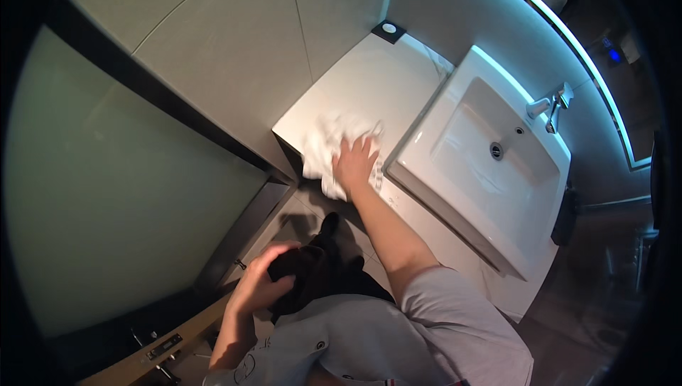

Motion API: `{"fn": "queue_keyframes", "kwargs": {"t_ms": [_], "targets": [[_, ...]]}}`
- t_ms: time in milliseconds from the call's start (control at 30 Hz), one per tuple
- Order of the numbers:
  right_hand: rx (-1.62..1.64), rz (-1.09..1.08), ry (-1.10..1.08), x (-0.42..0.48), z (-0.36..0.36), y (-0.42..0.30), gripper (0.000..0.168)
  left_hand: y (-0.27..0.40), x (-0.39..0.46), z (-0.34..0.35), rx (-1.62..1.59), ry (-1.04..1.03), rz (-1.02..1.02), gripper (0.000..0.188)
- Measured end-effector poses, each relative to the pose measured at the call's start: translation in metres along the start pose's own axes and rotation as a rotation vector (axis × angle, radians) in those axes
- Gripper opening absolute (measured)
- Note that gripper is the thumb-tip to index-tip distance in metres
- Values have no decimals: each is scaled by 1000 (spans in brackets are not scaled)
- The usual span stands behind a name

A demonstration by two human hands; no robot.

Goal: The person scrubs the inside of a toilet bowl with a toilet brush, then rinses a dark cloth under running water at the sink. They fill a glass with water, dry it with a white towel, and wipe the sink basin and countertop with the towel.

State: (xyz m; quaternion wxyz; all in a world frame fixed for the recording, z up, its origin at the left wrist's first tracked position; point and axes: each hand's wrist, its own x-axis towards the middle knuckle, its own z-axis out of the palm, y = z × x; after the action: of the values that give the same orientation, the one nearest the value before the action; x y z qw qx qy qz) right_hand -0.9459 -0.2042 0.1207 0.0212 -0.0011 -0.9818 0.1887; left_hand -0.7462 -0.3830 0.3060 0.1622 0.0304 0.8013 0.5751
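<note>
My right hand (356, 165) presses down with spread fingers on a crumpled white cloth (319, 149), which is blurred. The cloth lies on the front left of a white countertop (383, 87), and part of it hangs over the front edge. Lower down, my left hand (264, 275) curves around something dark (298, 274) in front of my body; whether this is a held object or my dark clothing, I cannot tell.
A white rectangular washbasin (469, 173) with a chrome faucet (551, 106) stands right of the cloth. Small droplets or bits (393, 202) dot the counter's front strip. In the back corner sits a black square holder (389, 30). A frosted glass panel (117, 183) rises on the left.
</note>
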Motion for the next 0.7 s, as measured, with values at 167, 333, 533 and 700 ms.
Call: {"fn": "queue_keyframes", "kwargs": {"t_ms": [167,333,533,700], "targets": [[-73,-205,-2,-151,-44,106,50,9,2,-10,5,14,-119,56],[-146,145,-589,-167,-165,100,38,-11,59,-35,-61,95,-100,50],[-284,-267,-112,76,-194,-11,38,-16,156,-70,90,18,201,45],[-619,212,-252,297,-133,113,34,-24,207,-111,172,-128,197,48]]}}
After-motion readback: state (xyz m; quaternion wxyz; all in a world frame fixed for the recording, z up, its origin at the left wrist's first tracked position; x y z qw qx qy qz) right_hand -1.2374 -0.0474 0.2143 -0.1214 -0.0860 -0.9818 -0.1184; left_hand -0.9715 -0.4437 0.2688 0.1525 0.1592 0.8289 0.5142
